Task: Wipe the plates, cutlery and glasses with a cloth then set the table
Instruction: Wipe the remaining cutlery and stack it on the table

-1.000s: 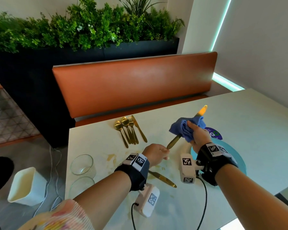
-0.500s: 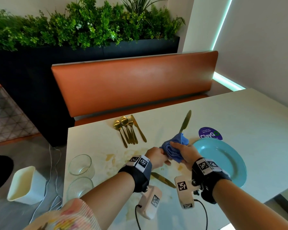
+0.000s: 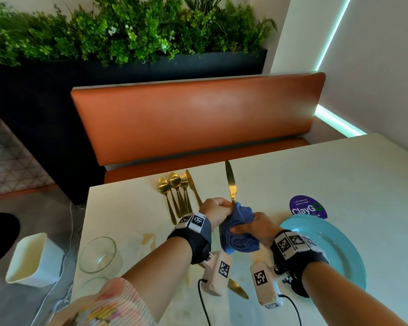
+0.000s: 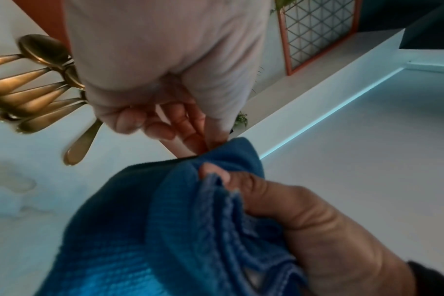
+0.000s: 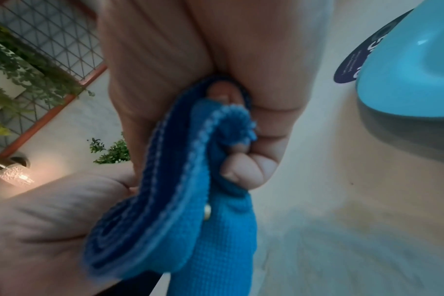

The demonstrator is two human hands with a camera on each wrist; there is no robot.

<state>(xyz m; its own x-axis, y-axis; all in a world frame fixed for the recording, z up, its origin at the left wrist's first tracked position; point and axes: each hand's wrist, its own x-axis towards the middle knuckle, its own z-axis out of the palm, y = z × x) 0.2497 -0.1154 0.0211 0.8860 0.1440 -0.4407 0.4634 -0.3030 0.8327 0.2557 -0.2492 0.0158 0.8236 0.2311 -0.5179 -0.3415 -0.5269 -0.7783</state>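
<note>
The right hand (image 3: pixel 257 228) was curled round a bunched blue woven cloth (image 3: pixel 239 231), wrapping it about the handle of a gold table knife (image 3: pixel 230 182) whose blade pointed up and away. The left hand (image 3: pixel 216 210) gripped the knife just beside the cloth. Both hovered above the pale stained tabletop (image 3: pixel 339 172), between a row of gold spoons and forks (image 3: pixel 177 191) and a round turquoise plate (image 3: pixel 339 250). Two clear glass bowls (image 3: pixel 99 255) stood near the left edge.
</note>
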